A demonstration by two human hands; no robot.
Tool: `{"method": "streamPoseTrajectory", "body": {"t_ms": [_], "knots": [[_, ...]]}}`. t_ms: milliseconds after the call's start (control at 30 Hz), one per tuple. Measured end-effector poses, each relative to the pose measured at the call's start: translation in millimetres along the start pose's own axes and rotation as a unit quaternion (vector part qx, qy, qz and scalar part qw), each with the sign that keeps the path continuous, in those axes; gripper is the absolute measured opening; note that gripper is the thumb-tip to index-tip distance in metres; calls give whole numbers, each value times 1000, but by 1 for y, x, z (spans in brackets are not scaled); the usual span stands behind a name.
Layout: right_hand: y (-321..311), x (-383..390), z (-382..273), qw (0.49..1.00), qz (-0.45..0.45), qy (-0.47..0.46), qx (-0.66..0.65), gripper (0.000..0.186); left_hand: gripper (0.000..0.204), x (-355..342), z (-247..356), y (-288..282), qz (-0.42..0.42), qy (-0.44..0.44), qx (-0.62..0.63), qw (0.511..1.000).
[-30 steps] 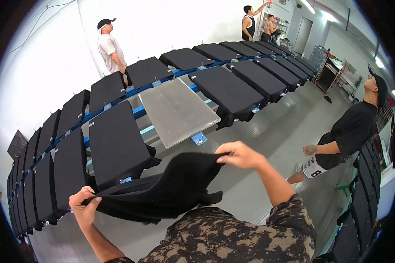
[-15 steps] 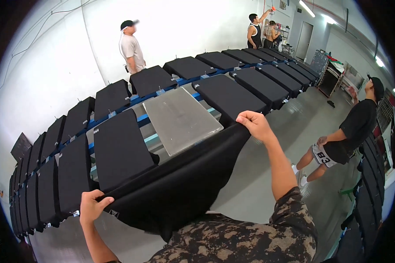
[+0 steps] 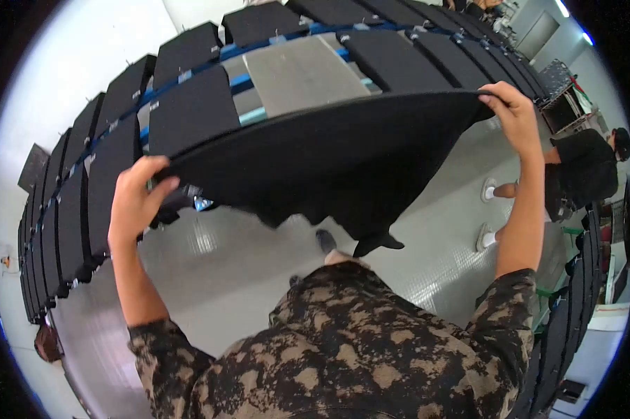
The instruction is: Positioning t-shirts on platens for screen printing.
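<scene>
I hold a wide piece of black cloth (image 3: 315, 153) stretched between my two hands, its upper edge pulled nearly straight and its lower part hanging in loose folds over the floor. My left hand (image 3: 137, 192) pinches its left corner, where a small pale mark shows. At the right corner, my right hand (image 3: 514, 112) grips the edge between thumb and fingers, held higher. Just beyond the cloth lies a bare grey board (image 3: 304, 73), its near end partly hidden by the cloth. A black-covered board (image 3: 193, 108) stands to its left and another (image 3: 392, 59) to its right.
Long curving rows of black-covered boards sit on a blue frame (image 3: 242, 84). A person in black clothing (image 3: 584, 164) stands at the right. Behind them is a rack (image 3: 563, 108). More covered boards (image 3: 573, 314) line the far right. My shoe (image 3: 325, 241) shows on the grey floor.
My hands have moved up in the picture and further apart, spreading the cloth wider. The view has tilted down, and the person at right has turned and leans differently.
</scene>
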State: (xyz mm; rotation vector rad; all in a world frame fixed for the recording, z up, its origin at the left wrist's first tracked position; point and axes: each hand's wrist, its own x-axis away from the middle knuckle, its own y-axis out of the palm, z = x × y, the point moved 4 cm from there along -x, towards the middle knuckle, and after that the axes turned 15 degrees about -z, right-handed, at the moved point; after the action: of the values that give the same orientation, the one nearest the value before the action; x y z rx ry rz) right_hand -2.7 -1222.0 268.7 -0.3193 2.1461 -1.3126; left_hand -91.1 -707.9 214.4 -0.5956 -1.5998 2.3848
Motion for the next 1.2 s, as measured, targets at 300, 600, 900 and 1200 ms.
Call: {"method": "streamPoseTrajectory", "body": {"t_ms": [300, 600, 900, 1200], "knots": [[-2, -15, 38, 998, 1, 4, 70, 22, 18, -53, 17, 24, 11, 19, 73, 997], [153, 21, 169, 966, -259, -1, 15, 8, 20, -51, -41, 205, -208, -218, 241, 922], [187, 12, 198, 922, -332, -9, -201, 9, 21, -80, 16, 183, -152, -181, 293, 926], [151, -37, 216, 962, -229, 8, -152, 10, 32, -66, -17, 198, -161, -250, 166, 940]]}}
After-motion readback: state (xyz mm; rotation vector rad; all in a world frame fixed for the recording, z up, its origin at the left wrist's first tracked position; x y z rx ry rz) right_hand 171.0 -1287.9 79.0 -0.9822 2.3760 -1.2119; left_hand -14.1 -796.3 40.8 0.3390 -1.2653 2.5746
